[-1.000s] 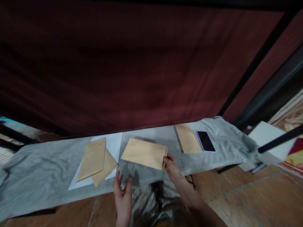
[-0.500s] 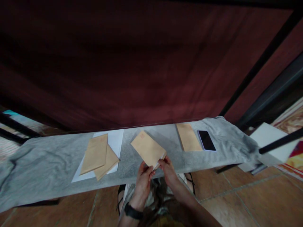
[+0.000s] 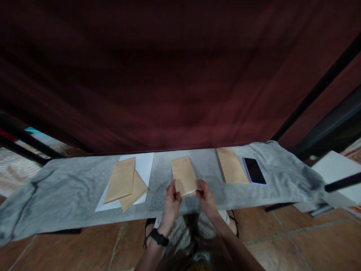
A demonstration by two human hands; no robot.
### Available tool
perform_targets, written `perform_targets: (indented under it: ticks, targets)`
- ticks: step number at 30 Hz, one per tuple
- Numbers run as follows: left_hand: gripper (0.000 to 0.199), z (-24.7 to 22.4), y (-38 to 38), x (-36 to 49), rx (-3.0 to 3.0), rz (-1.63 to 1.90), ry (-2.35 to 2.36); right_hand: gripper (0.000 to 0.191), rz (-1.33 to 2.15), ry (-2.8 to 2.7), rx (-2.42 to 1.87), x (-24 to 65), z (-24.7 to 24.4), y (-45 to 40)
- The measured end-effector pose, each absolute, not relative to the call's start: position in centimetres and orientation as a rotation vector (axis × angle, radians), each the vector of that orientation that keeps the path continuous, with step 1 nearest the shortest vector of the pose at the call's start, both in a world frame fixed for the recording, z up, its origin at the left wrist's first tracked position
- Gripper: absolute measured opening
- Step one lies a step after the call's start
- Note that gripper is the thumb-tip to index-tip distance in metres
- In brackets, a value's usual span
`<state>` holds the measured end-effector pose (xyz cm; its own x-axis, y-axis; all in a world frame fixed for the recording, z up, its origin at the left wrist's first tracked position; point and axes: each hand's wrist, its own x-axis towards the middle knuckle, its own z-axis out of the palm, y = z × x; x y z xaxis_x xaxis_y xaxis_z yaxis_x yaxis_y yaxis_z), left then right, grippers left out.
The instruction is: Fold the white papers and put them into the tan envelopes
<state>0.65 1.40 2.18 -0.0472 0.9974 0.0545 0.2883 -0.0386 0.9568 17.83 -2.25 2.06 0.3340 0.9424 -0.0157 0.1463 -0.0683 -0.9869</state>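
A brown paper envelope (image 3: 184, 175) with a faint red mark at its far end lies in front of me, nearly straight. White paper (image 3: 189, 194) shows at its near opening. My left hand (image 3: 172, 201) grips the envelope's near left corner between thumb and fingers. On the near right corner, my right hand (image 3: 205, 195) pinches the edge in the same way. To the left, two more brown envelopes (image 3: 121, 180) overlap on top of white paper sheets (image 3: 146, 169). Over on the right lies a stack of brown envelopes (image 3: 231, 165).
A phone (image 3: 254, 171) with a dark screen lies right of the stack. Grey cloth (image 3: 70, 188) covers the narrow bench. Behind it hangs a dark red curtain (image 3: 180, 94), with black metal bars (image 3: 316, 90) at the sides. A white board (image 3: 340, 173) stands at the far right.
The envelope has turned from slanting left to nearly straight. My hands have moved apart, from close together at its opening to its two near corners. The view has shifted slightly.
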Motion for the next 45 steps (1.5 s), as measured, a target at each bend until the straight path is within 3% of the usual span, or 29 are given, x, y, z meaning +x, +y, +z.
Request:
perform_targets:
  ticks: [6, 12, 17, 23, 27, 34, 39, 45]
  targets:
    - [0.048, 1.2, 1.4, -0.5, 1.676, 0.982, 1.442, 0.038, 0.504, -1.554, -1.839, 18.1, 1.6, -3.2]
    - [0.052, 1.9, 0.8, -0.9, 1.993, 0.739, 1.438, 0.035, 0.377, -1.709, -1.946, 17.8, 1.6, -3.1]
    - [0.044, 2.4, 0.7, -0.9, 2.217, 0.559, 1.461, 0.030, 0.315, -1.776, -1.957, 17.9, 1.9, -3.2]
    - [0.054, 3.7, -0.1, -1.0, 2.411, 0.366, 1.536, 0.032, 0.144, -1.901, -1.874, 18.9, 1.4, -3.6]
    - [0.047, 4.6, -0.1, -0.1, 2.472, 0.390, 1.550, 0.034, 0.096, -1.948, -1.752, 19.6, 0.6, -3.8]
    - [0.053, 4.0, 6.2, 4.2, 2.553, 0.552, 1.428, 0.035, 0.083, -1.948, -1.702, 19.5, 0.0, -3.6]
    - [0.060, 2.3, 11.7, 6.5, 2.567, 0.368, 1.480, 0.036, 0.020, -1.995, -1.673, 19.5, 0.1, -3.7]
    - [0.063, 0.5, 12.8, 6.7, 2.658, 0.276, 1.522, 0.033, 0.007, -1.984, -1.653, 19.4, 0.6, -3.8]
